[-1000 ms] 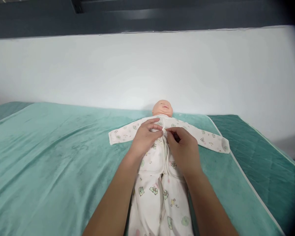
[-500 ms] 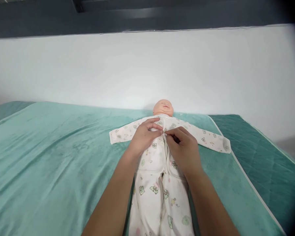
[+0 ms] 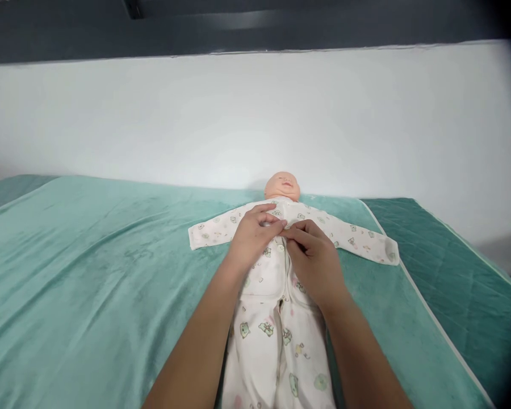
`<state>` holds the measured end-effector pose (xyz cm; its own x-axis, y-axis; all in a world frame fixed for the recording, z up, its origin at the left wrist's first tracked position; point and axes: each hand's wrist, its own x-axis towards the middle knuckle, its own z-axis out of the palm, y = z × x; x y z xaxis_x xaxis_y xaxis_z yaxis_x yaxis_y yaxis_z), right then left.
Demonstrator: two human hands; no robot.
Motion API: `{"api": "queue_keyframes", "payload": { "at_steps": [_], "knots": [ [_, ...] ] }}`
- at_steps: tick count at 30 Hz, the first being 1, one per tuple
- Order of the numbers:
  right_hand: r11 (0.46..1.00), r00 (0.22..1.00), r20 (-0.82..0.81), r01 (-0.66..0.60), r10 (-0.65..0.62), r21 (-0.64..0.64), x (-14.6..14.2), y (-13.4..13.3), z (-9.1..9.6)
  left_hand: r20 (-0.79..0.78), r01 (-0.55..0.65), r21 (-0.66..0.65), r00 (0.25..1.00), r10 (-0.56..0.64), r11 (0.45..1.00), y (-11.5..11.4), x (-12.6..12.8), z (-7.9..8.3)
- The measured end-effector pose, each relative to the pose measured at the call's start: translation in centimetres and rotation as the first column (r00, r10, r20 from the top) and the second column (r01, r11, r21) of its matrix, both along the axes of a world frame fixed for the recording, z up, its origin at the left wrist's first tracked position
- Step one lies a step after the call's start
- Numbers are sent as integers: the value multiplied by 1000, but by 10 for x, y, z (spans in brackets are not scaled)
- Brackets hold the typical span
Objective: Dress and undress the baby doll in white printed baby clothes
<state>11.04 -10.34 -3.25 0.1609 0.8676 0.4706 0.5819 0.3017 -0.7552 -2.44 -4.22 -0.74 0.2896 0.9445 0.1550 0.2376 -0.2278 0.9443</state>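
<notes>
A baby doll lies on its back on a teal blanket, dressed in a white printed sleepsuit with both sleeves spread out sideways. My left hand and my right hand meet on the doll's chest. Both pinch the front opening of the sleepsuit, fingertips touching at the middle seam just below the collar. The fastening under the fingers is hidden.
A white wall runs behind the bed, with a dark band above it. At the right a darker green quilted mattress shows beside the blanket's white edge.
My right hand's fingers have slid a little up and left along the sleepsuit's front, closer against my left fingertips. The doll has not moved.
</notes>
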Motion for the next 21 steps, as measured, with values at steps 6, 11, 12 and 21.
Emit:
{"api": "queue_keyframes", "payload": {
  "at_steps": [6,11,12,21],
  "knots": [
    [1000,999,41,-10,10,-5,-1,-2,2,29,-28,1,999,28,1000,2,3,-7],
    [999,999,18,-31,31,24,3,-2,2,-21,-64,-25,998,63,998,1,6,-4],
    [999,999,6,-34,34,26,4,-2,3,-30,-78,-28,997,77,997,0,6,-3],
    [786,714,-456,-616,531,-49,11,-77,57,6,-103,-100,995,104,990,-2,7,2]
  ]
}}
